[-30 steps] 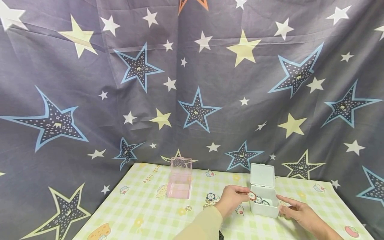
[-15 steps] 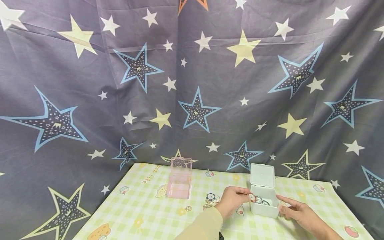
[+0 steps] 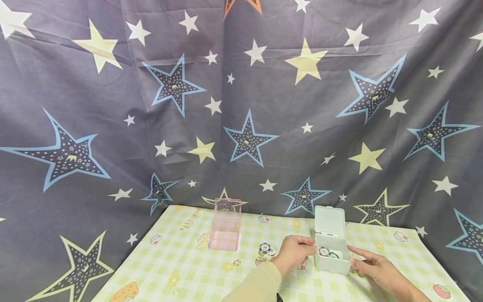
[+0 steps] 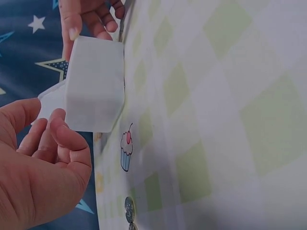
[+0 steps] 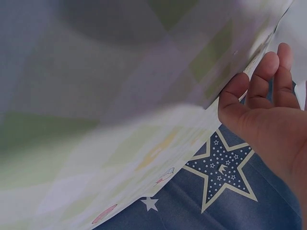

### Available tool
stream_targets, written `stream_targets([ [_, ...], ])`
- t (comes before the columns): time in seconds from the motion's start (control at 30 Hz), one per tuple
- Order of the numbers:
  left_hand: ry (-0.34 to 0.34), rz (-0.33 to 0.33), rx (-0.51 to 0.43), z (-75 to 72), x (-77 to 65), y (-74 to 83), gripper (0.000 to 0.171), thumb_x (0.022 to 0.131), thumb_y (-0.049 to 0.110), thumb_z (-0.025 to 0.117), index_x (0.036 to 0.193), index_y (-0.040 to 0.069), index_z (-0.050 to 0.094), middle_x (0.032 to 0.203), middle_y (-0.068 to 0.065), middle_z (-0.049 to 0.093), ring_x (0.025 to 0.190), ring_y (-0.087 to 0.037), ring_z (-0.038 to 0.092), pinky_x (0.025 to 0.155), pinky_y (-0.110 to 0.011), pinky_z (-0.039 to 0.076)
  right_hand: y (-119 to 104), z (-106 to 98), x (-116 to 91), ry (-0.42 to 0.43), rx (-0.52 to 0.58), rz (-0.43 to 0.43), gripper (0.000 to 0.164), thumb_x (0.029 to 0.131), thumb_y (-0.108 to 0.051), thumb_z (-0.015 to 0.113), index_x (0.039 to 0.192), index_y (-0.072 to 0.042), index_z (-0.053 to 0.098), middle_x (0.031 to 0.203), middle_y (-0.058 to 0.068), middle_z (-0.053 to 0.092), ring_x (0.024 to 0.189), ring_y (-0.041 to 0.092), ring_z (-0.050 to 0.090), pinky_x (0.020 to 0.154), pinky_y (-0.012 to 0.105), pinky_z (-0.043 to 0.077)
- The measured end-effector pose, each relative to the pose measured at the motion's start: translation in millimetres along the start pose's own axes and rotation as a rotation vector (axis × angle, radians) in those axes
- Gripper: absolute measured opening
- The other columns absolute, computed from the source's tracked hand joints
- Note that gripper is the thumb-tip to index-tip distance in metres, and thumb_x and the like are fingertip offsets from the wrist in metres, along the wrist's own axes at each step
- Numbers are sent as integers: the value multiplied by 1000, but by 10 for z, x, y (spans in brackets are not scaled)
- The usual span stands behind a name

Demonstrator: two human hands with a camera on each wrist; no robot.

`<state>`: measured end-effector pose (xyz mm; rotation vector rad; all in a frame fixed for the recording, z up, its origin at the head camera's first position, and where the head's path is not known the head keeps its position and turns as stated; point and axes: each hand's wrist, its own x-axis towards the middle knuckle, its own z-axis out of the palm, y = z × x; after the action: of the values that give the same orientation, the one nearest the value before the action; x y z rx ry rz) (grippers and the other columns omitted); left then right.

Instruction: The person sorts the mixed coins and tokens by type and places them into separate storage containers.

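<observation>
An open white flip-lid box (image 3: 332, 265) stands on the table, its lid (image 3: 330, 221) raised at the back. Inside it lie dark-and-white poker chips (image 3: 323, 251). My left hand (image 3: 296, 253) is at the box's left rim; the left wrist view shows its fingers loosely bent with nothing between them. On the other side, my right hand (image 3: 377, 268) touches the box's right wall with thumb and forefinger, the remaining fingers (image 5: 261, 79) relaxed. No red chip shows in the head view now.
Farther left stands an open pink see-through box (image 3: 225, 240). Between the boxes lie dark-and-white poker chips (image 3: 265, 248) and metallic coins (image 3: 237, 262), partly behind my left hand. A star-patterned curtain (image 3: 249, 176) hangs behind the checked tablecloth (image 3: 181, 260).
The red poker chip, earlier pinched in my left hand at the white box's rim, has left the fingers and is out of sight. My right hand has stayed in place.
</observation>
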<state>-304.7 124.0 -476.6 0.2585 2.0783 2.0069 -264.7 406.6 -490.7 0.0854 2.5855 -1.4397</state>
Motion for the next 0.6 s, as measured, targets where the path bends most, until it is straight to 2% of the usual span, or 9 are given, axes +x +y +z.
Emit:
stream_targets([
  [0.3,-9,-18,-3,-12,-5,4,25,92,3,76,117,5,80,84,6,72,56,-7,44,47,-19,40,19,-19,19,-27,10,2,71,110,-44,59,164,-3,36,117,9,81,104,17,73,89,35,61],
  [0.43,5,-5,16,-21,13,-17,26,90,3,77,116,5,81,82,7,72,57,-6,47,51,-18,40,23,-24,15,-36,18,-2,72,110,-44,58,164,-2,35,117,10,81,104,17,73,89,36,61],
  [0.53,8,12,44,-71,29,-38,27,90,4,78,117,6,81,82,7,73,57,-5,47,54,-18,41,25,-24,14,-37,18,-8,72,110,-43,58,164,-1,35,116,10,81,104,17,73,87,33,61],
  [0.6,-1,31,89,-147,33,-54,26,90,7,78,116,7,82,85,6,75,60,-5,52,58,-20,45,24,-20,17,-36,16,-10,72,110,-43,58,164,-2,34,117,11,81,104,18,73,89,35,61],
])
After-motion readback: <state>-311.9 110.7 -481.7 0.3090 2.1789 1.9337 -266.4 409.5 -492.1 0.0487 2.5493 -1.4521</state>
